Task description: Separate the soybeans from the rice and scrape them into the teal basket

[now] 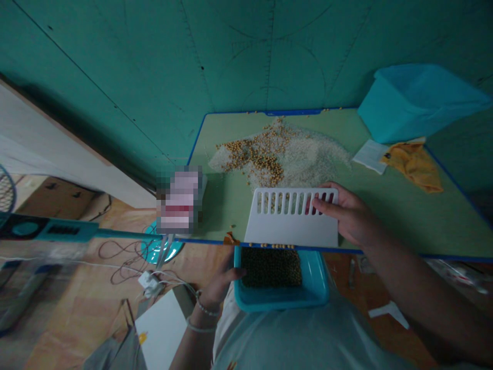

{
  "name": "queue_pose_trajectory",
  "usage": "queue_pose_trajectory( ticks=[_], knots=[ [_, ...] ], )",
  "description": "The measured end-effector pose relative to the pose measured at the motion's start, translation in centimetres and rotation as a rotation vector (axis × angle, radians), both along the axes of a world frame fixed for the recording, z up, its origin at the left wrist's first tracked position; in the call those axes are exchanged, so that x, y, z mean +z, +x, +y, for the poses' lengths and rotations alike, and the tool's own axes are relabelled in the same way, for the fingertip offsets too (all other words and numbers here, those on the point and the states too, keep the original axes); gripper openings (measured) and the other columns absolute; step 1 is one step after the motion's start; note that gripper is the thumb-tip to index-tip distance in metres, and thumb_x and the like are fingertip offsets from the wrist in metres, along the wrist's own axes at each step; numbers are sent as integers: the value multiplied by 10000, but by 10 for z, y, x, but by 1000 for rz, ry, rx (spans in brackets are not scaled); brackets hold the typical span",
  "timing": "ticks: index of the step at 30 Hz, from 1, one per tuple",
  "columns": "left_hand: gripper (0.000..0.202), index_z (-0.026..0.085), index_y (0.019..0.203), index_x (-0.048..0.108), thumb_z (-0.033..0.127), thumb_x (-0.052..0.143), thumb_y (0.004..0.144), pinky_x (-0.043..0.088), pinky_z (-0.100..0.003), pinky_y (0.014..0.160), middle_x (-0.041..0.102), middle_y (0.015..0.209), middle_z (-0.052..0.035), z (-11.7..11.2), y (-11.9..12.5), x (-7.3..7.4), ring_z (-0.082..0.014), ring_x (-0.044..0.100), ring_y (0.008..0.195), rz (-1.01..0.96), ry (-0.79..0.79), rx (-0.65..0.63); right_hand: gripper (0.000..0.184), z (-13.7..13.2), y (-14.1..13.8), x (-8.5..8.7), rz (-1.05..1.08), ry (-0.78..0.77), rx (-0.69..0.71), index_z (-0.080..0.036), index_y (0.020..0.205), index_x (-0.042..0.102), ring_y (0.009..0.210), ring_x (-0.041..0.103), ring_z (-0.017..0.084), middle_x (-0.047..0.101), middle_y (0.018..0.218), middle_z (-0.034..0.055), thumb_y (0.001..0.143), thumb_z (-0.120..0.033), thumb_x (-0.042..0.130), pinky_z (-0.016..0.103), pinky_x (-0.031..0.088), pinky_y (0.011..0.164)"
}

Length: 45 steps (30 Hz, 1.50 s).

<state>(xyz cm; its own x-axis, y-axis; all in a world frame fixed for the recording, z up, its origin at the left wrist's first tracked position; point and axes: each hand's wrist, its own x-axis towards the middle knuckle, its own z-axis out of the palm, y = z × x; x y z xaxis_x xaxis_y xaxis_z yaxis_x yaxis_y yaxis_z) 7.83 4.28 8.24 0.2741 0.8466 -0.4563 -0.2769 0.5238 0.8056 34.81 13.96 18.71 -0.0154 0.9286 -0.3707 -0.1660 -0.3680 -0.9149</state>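
My right hand (346, 215) grips the right end of a white slotted plastic scoop (290, 226) that lies flat near the front edge of the green table (404, 216). A few beans sit along the scoop's near edge. Below the table edge my left hand (219, 285) holds a turquoise tub (281, 300) filled with brown beans against my body. Farther back on the table lies a pile of white rice (308, 154) mixed with tan beans (258, 154).
A large turquoise bin (416, 100) stands at the table's back right, with a yellow cloth (418, 164) and a white paper (370, 154) beside it. A blurred-out box (179, 200) sits at the left edge. Cables and a fan base lie on the floor at left.
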Motion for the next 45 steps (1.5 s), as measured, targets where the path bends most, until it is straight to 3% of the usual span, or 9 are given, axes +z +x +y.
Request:
queue_pose_trajectory(
  ticks=[6, 12, 19, 24, 29, 35, 45],
  knots=[
    [565, 250, 1177, 671, 206, 643, 614, 254, -512, 1152, 680, 1289, -13, 1, 1, 1, -358, 451, 1327, -26, 26, 3, 508, -2, -1, -3, 24, -15, 30, -227, 719, 544, 520, 534, 106, 611, 569, -75, 442, -455, 902, 249, 396, 511],
    [618, 270, 1218, 653, 176, 635, 608, 218, -502, 1173, 661, 1319, -9, -1, 0, -2, -344, 373, 1391, -29, 41, 35, 496, -7, -3, 0, 37, -9, 66, -226, 710, 551, 523, 527, 100, 602, 560, -77, 453, -462, 905, 248, 388, 522],
    [585, 222, 1177, 677, 203, 650, 593, 340, -525, 1111, 705, 1236, -60, -8, -11, -8, -380, 461, 1322, -84, -44, 127, 542, 14, -15, 13, 18, 83, -40, -244, 702, 534, 566, 553, 128, 634, 624, -62, 390, -463, 919, 276, 410, 547],
    [583, 203, 1161, 688, 211, 675, 579, 382, -487, 1088, 741, 1160, -73, -13, -21, -1, -367, 538, 1253, -56, -60, 214, 479, 44, -32, 15, -15, 227, 64, -250, 724, 523, 565, 545, 124, 596, 618, -83, 464, -386, 901, 278, 405, 543],
    [608, 212, 1190, 675, 221, 657, 582, 421, -484, 1056, 766, 1103, -65, -16, -20, 9, -361, 558, 1233, -62, -42, 210, 423, 67, -51, 10, -47, 333, 219, -244, 763, 508, 603, 549, 129, 579, 649, -83, 559, -404, 842, 294, 416, 594],
    [618, 226, 1204, 668, 212, 644, 586, 410, -497, 1065, 753, 1140, -56, -14, -18, 14, -365, 530, 1262, -63, -15, 195, 387, 75, -58, 6, -69, 295, 349, -237, 776, 516, 630, 563, 145, 616, 676, -61, 585, -388, 817, 308, 412, 625],
    [623, 214, 1221, 654, 197, 640, 597, 346, -510, 1110, 719, 1214, -62, -12, -19, 6, -366, 486, 1302, -69, -11, 181, 352, 69, -43, 12, -57, 221, 441, -227, 762, 545, 583, 572, 137, 642, 648, -51, 602, -368, 825, 275, 406, 570]
  ],
)
